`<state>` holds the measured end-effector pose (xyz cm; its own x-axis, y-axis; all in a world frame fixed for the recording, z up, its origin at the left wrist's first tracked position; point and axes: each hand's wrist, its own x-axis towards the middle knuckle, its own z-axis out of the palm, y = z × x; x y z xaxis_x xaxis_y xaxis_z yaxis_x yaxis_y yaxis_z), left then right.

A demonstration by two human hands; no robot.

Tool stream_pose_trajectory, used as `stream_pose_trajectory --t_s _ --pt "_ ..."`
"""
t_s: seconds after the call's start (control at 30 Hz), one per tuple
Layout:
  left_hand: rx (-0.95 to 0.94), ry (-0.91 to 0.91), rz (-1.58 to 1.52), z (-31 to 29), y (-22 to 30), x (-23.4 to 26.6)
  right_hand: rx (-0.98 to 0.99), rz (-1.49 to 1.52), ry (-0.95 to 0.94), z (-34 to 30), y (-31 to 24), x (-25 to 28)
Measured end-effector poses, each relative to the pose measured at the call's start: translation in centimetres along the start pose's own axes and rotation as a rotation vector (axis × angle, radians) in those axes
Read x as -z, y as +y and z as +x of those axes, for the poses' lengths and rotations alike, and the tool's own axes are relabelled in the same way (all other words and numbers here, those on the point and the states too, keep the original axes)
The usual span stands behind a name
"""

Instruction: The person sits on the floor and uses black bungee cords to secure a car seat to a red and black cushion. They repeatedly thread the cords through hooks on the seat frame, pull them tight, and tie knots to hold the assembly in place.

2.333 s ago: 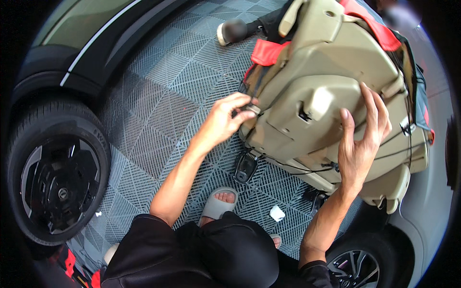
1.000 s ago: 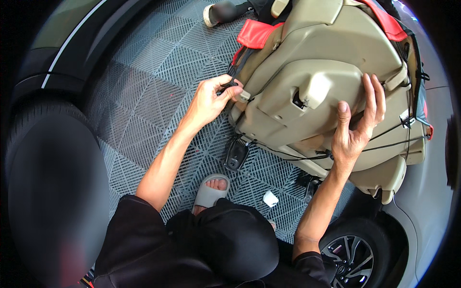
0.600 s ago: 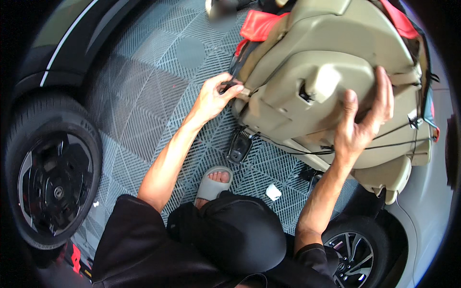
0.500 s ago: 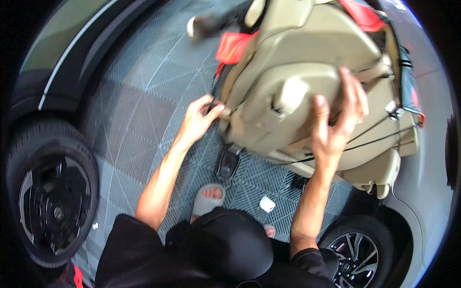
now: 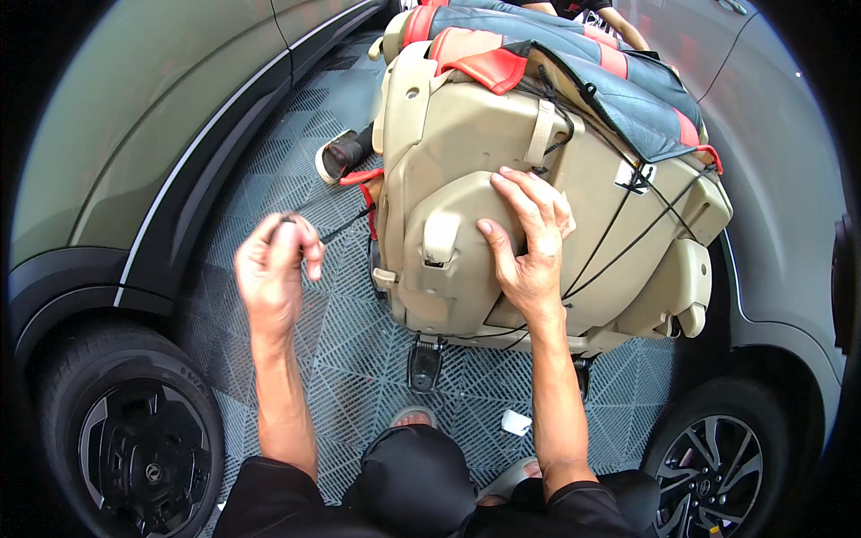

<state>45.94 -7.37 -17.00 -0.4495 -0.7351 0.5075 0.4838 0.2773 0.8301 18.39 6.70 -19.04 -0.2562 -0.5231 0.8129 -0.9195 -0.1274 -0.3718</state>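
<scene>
A beige car seat (image 5: 457,117) stands in front of me with its hard plastic back toward me. Black-grey and red seat covers (image 5: 619,99) are drawn over its far side. My left hand (image 5: 280,269) is closed at the seat's left side, gripping a thin black cord (image 5: 348,224) that runs to the red edge of a cover. My right hand (image 5: 534,247) lies with spread fingers on the raised beige panel, right of its pale latch (image 5: 440,235). More black cords (image 5: 617,235) cross the seat back on the right.
A green car with a black wheel (image 5: 148,457) is on the left, a grey car with a spoked wheel (image 5: 708,475) on the right. A shoe (image 5: 339,157) shows beyond the seat's left side. Another person's arm (image 5: 625,29) is at the far end. White scrap (image 5: 516,422) lies on the grey floor tiles.
My left hand has moved left and away from the seat's edge, with the cord now stretched behind it. My right hand stays on the panel. The view has shifted, showing more of the covers.
</scene>
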Motion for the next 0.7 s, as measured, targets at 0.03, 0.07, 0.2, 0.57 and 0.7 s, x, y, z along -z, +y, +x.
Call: stream_pose_trajectory --t_s 0.03,0.07,0.2,0.57,0.7 --pt "-0.078 -0.113 -0.154 0.9 2.1 -1.7 -0.001 -0.002 0.007 0.0 0.3 0.1" --pt "-0.075 -0.158 -0.111 1.2 3.7 -4.6 -0.002 0.006 0.01 -0.1 0.1 0.0" --pt "0.053 -0.248 -0.137 3.6 1.2 -12.7 0.011 0.08 0.018 0.3 -0.3 -0.7" --pt "-0.132 -0.349 0.325 9.3 -1.6 -13.7 -0.046 0.17 -0.018 0.2 -0.6 1.0" --pt "-0.166 -0.408 0.57 9.4 -2.5 -13.4 -0.02 0.255 0.085 0.7 -0.9 0.9"
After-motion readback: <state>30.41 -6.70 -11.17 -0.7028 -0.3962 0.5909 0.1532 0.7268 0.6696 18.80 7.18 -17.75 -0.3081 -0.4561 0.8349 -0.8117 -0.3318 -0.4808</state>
